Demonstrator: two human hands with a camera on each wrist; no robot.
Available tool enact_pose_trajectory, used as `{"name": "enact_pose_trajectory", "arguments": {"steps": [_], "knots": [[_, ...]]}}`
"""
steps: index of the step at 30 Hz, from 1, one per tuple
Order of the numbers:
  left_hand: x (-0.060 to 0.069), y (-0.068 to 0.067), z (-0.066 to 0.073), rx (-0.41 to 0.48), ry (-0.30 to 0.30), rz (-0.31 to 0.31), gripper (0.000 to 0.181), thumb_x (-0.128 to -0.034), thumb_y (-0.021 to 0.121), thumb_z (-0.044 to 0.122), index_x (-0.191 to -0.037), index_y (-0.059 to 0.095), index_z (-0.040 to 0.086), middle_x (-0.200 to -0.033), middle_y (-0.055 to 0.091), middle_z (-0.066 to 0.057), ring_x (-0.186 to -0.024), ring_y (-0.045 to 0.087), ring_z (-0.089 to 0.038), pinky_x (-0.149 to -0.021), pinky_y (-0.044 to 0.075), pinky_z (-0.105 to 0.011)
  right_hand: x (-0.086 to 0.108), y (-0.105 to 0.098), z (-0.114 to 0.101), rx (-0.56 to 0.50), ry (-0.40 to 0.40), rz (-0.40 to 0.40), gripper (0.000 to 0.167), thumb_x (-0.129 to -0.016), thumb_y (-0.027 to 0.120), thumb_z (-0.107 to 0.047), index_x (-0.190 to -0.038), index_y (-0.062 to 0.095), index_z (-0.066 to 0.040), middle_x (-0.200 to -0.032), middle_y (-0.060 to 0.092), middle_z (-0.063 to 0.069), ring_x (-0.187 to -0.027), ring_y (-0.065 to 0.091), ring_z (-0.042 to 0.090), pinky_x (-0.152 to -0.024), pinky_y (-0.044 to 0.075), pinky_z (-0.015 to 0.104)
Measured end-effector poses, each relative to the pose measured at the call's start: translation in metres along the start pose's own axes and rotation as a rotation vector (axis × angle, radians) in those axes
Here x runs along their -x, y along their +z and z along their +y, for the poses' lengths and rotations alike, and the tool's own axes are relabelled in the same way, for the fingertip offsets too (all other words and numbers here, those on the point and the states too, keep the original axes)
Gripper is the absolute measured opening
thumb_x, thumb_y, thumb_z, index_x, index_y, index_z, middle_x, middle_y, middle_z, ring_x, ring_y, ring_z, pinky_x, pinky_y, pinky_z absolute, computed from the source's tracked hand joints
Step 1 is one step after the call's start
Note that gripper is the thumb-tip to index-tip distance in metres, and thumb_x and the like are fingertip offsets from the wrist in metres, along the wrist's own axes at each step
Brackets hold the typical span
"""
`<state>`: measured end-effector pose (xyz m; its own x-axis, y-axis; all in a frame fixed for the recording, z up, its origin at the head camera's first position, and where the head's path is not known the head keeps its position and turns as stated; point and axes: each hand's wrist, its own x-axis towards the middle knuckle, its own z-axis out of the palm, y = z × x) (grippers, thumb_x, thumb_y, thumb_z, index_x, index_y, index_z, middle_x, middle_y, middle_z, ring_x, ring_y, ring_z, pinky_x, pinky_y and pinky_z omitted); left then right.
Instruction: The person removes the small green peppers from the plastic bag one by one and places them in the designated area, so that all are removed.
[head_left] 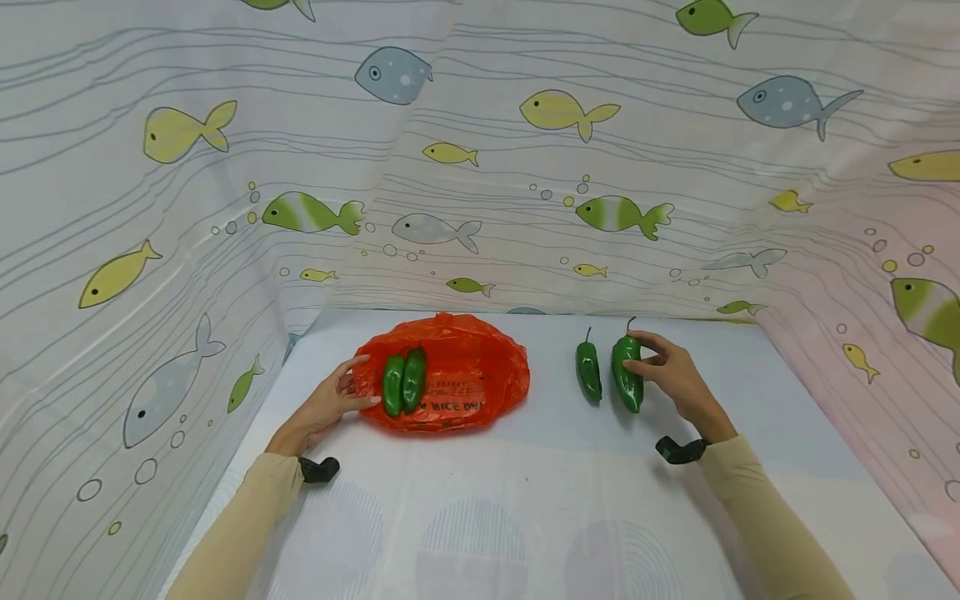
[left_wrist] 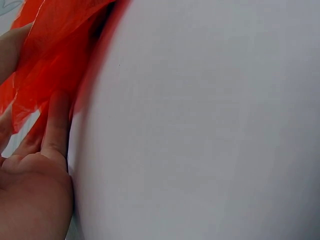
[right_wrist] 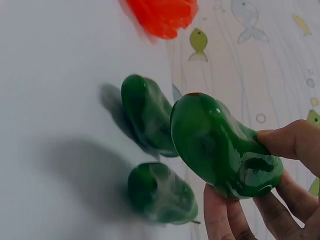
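Note:
A red plastic bag lies on the table with its mouth spread wide. Two green peppers lie side by side at its left. My left hand holds the bag's left edge; the left wrist view shows its fingers against the thin red plastic. Toward the right, my right hand grips a glossy green pepper between thumb and fingers, above the table. A slimmer green pepper lies left of it. The right wrist view shows two peppers below the held one, a far pepper and a nearer pepper.
The white table has faint round patterns. Behind it and at both sides hangs a fish-print curtain. Dark wrist devices sit on both wrists beside beige sleeves.

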<state>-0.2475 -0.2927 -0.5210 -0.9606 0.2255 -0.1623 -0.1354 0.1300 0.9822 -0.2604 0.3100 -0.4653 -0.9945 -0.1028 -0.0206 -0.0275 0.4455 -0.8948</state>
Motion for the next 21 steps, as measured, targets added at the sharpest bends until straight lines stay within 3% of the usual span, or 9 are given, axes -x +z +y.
{"name": "enact_pose_trajectory", "arguments": {"steps": [10, 21], "knots": [[0.001, 0.001, 0.0, 0.006, -0.012, 0.003, 0.094, -0.0884, 0.082, 0.008, -0.162, 0.025, 0.02, -0.162, 0.03, -0.017, -0.145, 0.032, -0.036, -0.095, 0.048, -0.019, 0.002, -0.017, 0.021, 0.006, 0.051, 0.03, 0.076, -0.095, 0.075, -0.038, -0.158, 0.04, -0.015, -0.164, 0.033, 0.016, -0.121, 0.05, 0.034, -0.104, 0.037, 0.058], [0.0, 0.001, 0.001, 0.006, -0.008, 0.007, 0.094, -0.0881, 0.082, 0.008, -0.162, 0.025, 0.02, -0.159, 0.031, -0.018, -0.142, 0.036, -0.035, -0.095, 0.049, -0.02, -0.001, -0.026, 0.036, 0.047, 0.06, 0.047, 0.073, -0.098, 0.073, -0.033, -0.158, 0.04, -0.012, -0.162, 0.034, 0.017, -0.121, 0.05, 0.032, -0.093, 0.045, 0.039]]}}
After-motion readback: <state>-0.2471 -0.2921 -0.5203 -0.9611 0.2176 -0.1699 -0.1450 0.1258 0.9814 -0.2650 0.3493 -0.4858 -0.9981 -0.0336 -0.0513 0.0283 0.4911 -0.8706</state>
